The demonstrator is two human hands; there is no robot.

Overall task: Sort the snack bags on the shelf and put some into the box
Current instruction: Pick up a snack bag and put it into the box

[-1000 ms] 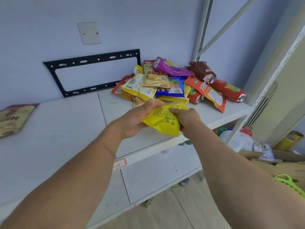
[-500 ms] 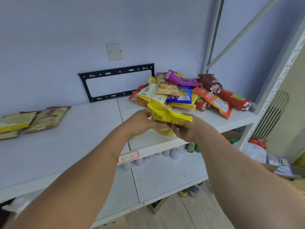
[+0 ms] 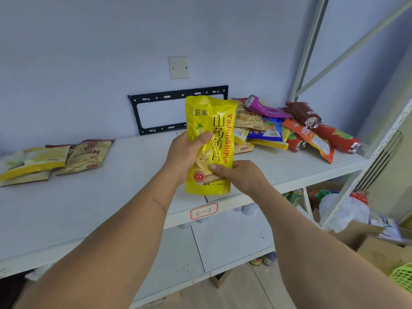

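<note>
The person holds 1 yellow snack bag (image 3: 209, 143) upright above the front of the shelf (image 3: 124, 175), its printed face turned to the camera, probably to read the label before sorting it. The left hand (image 3: 186, 153) grips its left edge with the thumb on the front. The right hand (image 3: 239, 175) pinches the lower right part. The unsorted pile (image 3: 289, 130) lies at the right, 1 small sorted group (image 3: 55, 159) at the left. The cardboard box (image 3: 383, 248) waits low at the right.

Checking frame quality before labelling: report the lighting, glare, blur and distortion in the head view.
Head view: even, soft lighting, faint shadows; the yellow bag is sharp, print legible; foil glare on the red bags at right; wide-angle bending of the shelf upright; slight softness toward the edges.
</note>
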